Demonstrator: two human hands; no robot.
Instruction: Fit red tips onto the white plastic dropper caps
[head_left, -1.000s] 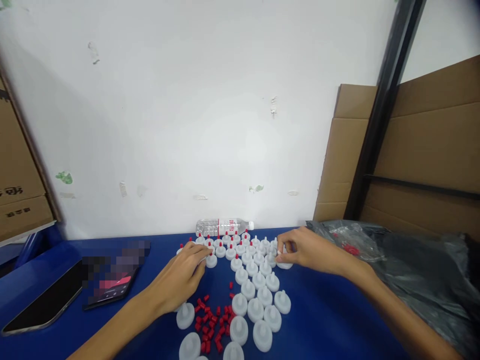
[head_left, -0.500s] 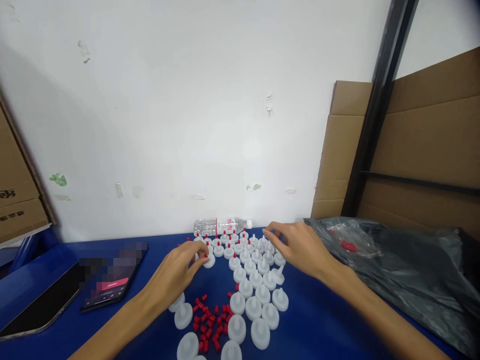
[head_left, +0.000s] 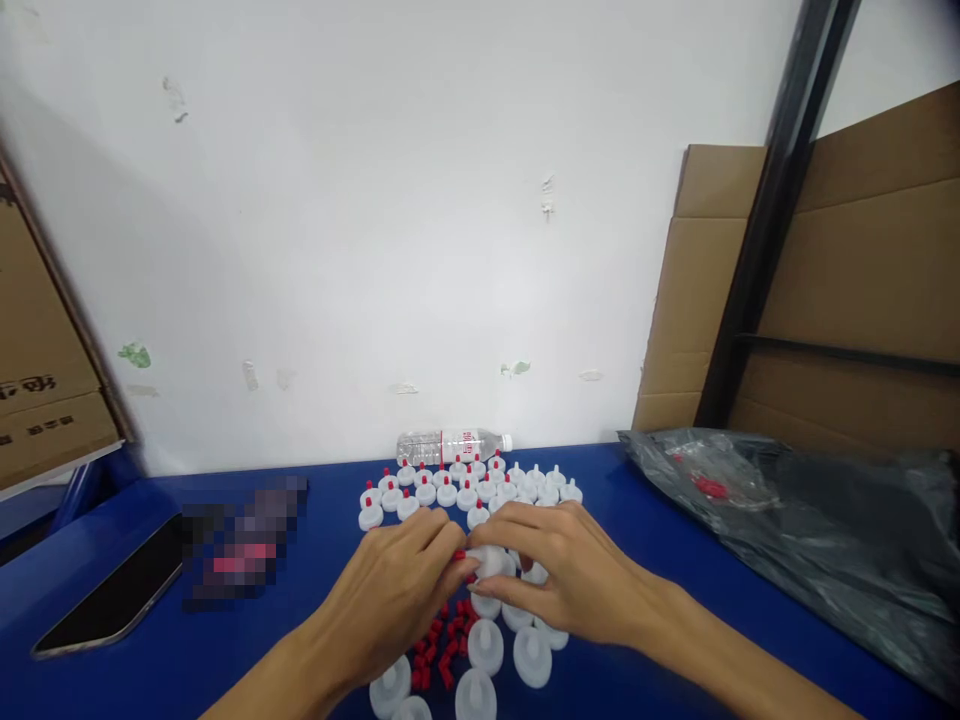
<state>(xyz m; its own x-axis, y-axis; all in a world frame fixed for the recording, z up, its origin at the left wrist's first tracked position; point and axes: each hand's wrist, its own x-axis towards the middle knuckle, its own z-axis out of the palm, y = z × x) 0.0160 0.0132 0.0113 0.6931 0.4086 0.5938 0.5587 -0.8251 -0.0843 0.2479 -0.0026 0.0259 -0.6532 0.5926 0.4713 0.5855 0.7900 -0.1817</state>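
My left hand (head_left: 390,590) and my right hand (head_left: 559,570) meet over the middle of the blue table (head_left: 675,620). Together they pinch one white nozzle cap (head_left: 487,562), and a small red tip (head_left: 460,556) shows at my left fingertips. Below the hands lie several bare white caps (head_left: 486,645) and a scatter of loose red tips (head_left: 442,645). Further back stand rows of white caps with red tips fitted (head_left: 450,490).
A clear water bottle (head_left: 454,445) lies against the white wall. A dark phone (head_left: 112,600) and a blurred second device (head_left: 240,550) lie at the left. A black plastic bag (head_left: 810,520) covers the right side. Cardboard sheets (head_left: 847,290) and a black post (head_left: 772,220) stand at the right.
Both hands have drawn back from the far rows and come together at the middle, now closed on one white cap. The camera view shifted slightly.
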